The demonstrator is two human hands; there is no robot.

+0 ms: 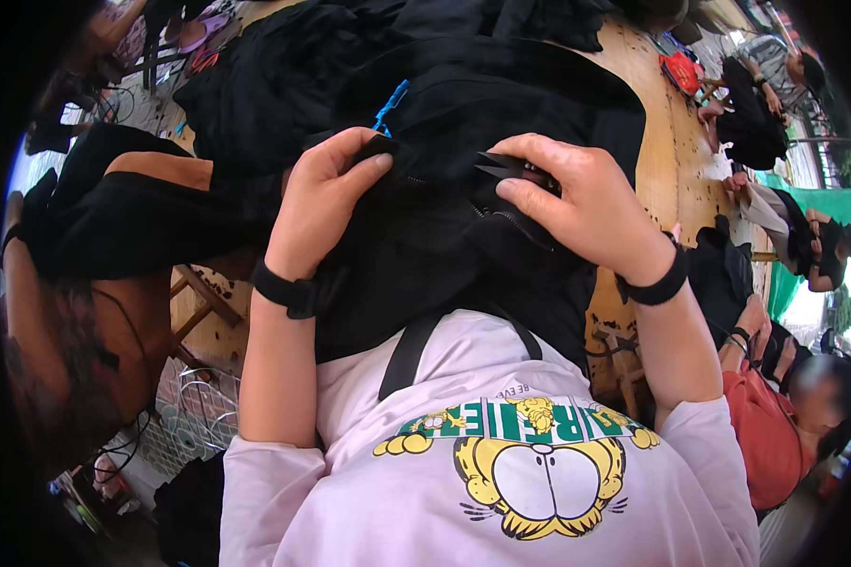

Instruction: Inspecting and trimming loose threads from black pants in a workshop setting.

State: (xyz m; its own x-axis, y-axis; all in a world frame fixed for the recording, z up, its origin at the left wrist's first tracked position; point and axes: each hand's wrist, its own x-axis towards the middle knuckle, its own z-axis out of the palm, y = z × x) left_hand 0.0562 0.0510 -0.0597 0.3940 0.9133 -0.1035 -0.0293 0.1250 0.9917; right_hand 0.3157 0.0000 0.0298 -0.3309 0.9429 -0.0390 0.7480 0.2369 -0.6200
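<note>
My left hand pinches a fold of the black garment spread over my lap and the table, its thumb lying on the cloth. My right hand is closed around dark thread snips, whose pointed blades face left above the fabric, a little apart from my left hand. A dark zipper runs through the cloth under my right hand, and another short stretch of zipper teeth shows between the hands. A bright blue slender object lies on the garment just beyond my left fingertips; I cannot make out what it is.
A wooden table extends under the dark cloth. Co-workers with dark fabric sit along both sides, one in a red top close at my right. A small red item lies toward the back right. A wooden stool stands at lower left.
</note>
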